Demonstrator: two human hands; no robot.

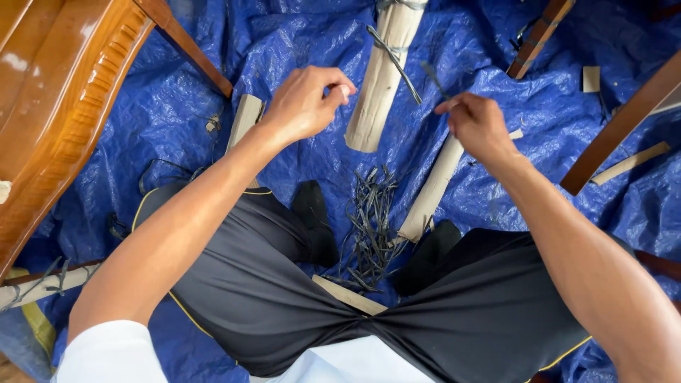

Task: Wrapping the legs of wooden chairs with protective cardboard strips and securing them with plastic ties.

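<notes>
On the blue tarp (177, 113), close to the body, the person sits with legs apart in black trousers (248, 284) and black socks (316, 220). Between the feet lies a loose pile of short dark strips (369, 220), and just beside it a cardboard tube (429, 188) slants away toward the right hand. A flat piece of cardboard (351, 296) rests near the knees.

A little farther, both hands are raised above the tarp. The left hand (305, 105) has its fingers curled tightly, thumb pressed to the forefinger in a narrow pinch; what it holds is too small to see, so I cannot tell if something is inside. The right hand (479, 126) is also closed in a pinch, and it holds one thin dark strip (434, 79) that points up and away from the fingertips.

In my judgement the step in hand is the handling of a single strip taken from the pile. The next move seems to call for a fine grip with both hands and a steady pull.

Beyond the hands lies a second cardboard tube (383, 71) with a dark tie (394, 57) across it. At the left stands a polished wooden furniture piece (64, 106), and brown wooden legs (624, 120) show at the right.
</notes>
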